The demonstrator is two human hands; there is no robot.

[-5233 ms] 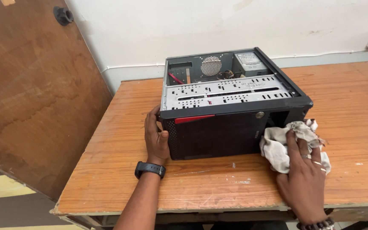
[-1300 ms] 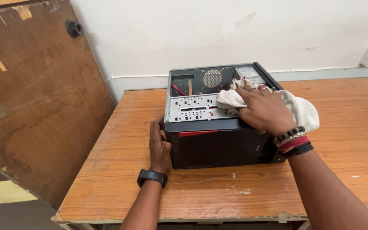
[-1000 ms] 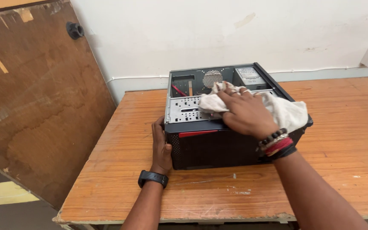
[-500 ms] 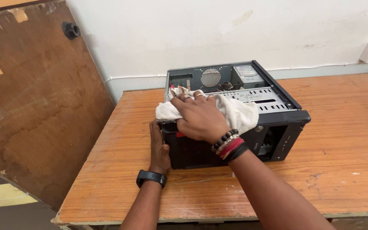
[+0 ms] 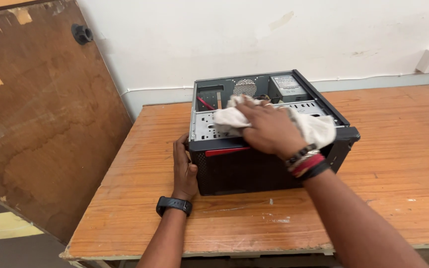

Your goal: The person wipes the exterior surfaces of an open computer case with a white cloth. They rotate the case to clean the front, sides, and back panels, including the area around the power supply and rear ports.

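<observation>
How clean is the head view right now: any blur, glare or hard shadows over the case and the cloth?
Head view: light is soft and even, no glare on the computer case; the right hand and white cloth look slightly smeared, the left hand sharper; the case's open interior is dim at the back, and only a faint shadow lies on the wooden table.

Light: bright, even, soft — no glare on the wall [image 5: 254, 34].
Shadows: faint, a thin dark band under the computer case [image 5: 254, 168] along its front edge on the desk [image 5: 398, 149].
Sharpness: mostly crisp; the right hand [image 5: 271, 130] slightly soft.
Edges: mild wide-angle bend — the door [image 5: 35, 124] leans.
</observation>
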